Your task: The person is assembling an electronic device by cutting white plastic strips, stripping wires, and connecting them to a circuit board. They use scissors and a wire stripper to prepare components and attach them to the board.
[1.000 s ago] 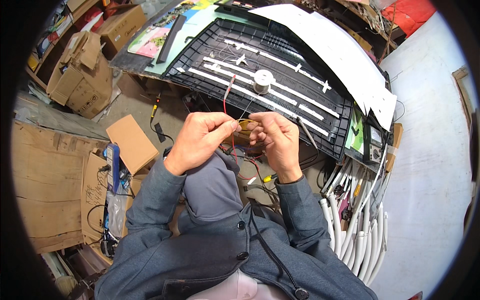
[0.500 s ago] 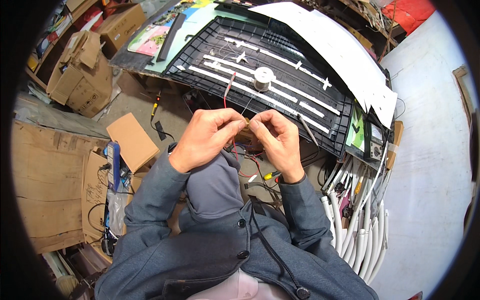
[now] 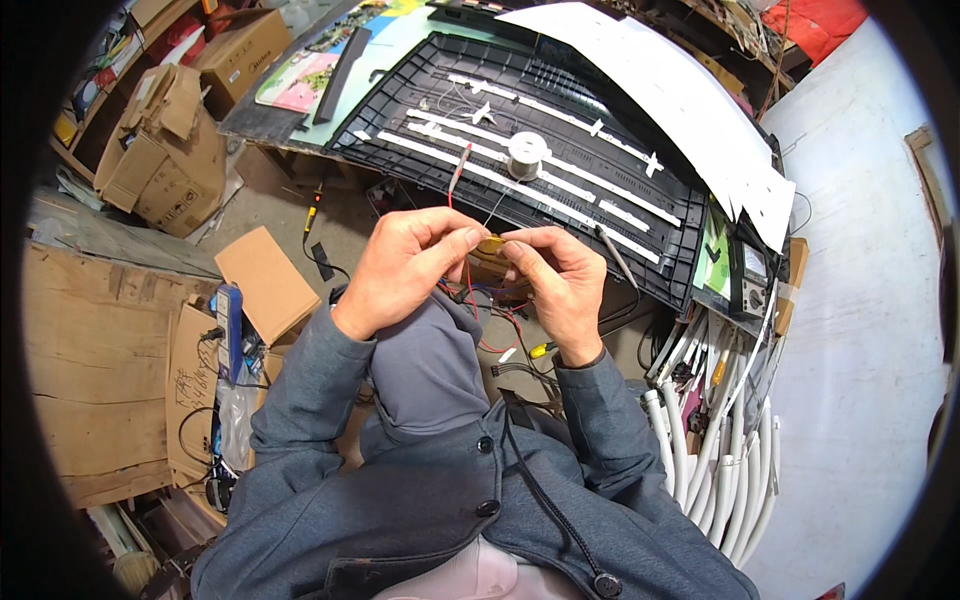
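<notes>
Both hands meet over my knee, just off the near edge of the bench. A small flat yellow piece (image 3: 491,244), too small to name, spans the gap between them. My left hand (image 3: 395,270) pinches one end with thumb and forefinger. At the other end, the thumb and forefinger of my right hand (image 3: 562,292) are closed on it. Beyond them a black television back shell (image 3: 400,105) bears several white light strips (image 3: 590,183). A spool of silvery wire (image 3: 527,150) stands on the strips. A red test probe (image 3: 460,168) and a black probe (image 3: 620,260) lie over the shell's near edge.
A multimeter (image 3: 753,290) sits at the bench's right end. A large white sheet (image 3: 670,100) covers the shell's far right. White tubes (image 3: 735,490) stand bundled at right. Cardboard boxes (image 3: 165,150) and a yellow-handled soldering iron (image 3: 311,215) are at left; loose cables hang below the hands.
The fingertips have drawn slightly apart, and more of the yellow piece shows between them. My left hand has shifted a little up and left. The bench things have not moved.
</notes>
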The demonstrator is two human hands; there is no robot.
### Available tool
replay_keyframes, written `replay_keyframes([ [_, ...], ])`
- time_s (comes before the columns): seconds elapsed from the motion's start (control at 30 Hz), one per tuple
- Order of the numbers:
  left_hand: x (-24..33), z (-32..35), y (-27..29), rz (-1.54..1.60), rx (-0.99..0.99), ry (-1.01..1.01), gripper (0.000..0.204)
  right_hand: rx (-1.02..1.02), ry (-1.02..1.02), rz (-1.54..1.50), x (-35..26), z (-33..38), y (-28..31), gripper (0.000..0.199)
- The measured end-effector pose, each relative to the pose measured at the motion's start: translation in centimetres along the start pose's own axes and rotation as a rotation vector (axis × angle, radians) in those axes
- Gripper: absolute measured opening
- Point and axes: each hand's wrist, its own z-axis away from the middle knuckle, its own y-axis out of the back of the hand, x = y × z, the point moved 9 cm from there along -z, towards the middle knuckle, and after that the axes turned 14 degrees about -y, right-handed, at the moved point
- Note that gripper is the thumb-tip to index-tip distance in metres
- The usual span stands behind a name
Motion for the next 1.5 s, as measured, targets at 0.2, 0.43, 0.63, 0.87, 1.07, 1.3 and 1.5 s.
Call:
replay_keyframes([
  [0.2, 0.1, -0.3, 0.5, -0.087, 0.022, -0.088, 0.017, 0.037, -0.015, 0.028, 0.4, 0.0, 0.4, 0.011],
  [0.43, 0.0, -0.3, 0.4, -0.098, 0.011, -0.071, 0.018, -0.006, -0.015, 0.028, 0.4, 0.0, -0.6, 0.01],
  [0.63, 0.5, -0.5, 0.1, -0.235, -0.014, -0.061, 0.018, 0.041, 0.033, 0.076, -0.3, 0.3, -0.6, 0.009],
  [0.87, 1.1, -0.6, -0.9, -0.331, -0.085, -0.067, 0.02, 0.127, 0.053, 0.175, -0.7, 0.5, 0.1, 0.007],
  [1.07, 0.3, -0.8, -1.7, -0.279, -0.158, -0.045, 0.019, 0.108, 0.223, 0.281, -2.6, 0.8, 0.0, 0.004],
  [1.3, 0.7, -1.1, -3.8, -0.071, -0.317, -0.058, 0.022, 0.127, 0.508, 0.516, -4.4, 1.7, 0.6, 0.01],
  [1.5, 0.3, -1.5, -5.9, 0.166, -0.359, 0.131, 0.017, 0.132, 0.486, 0.489, -5.2, 2.7, 2.2, 0.014],
])
